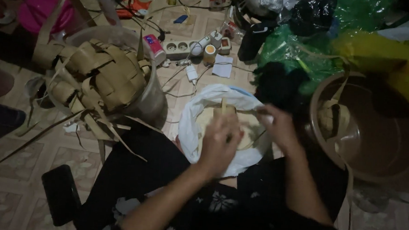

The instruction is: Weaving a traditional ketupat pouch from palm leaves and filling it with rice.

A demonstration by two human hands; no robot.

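head view: both forearms reach forward over the lap. the left hand (219, 141) is curled, fingers closed around a woven leaf pouch (223, 112) held over the open white plastic bag (200, 115) on the lap. the right hand (276, 126) pinches the bag's rim, fingers together. a bucket of woven leaf casings (99, 77) stands to the left on the tiled floor (15, 165), a brown basin (376, 133) to the right.

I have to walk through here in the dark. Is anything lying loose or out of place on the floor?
Yes. Long leaf strips trail from the heaped bucket across the tiles, and a power strip with loose cables lies among clutter. A dark flat object lies near the person's knee.
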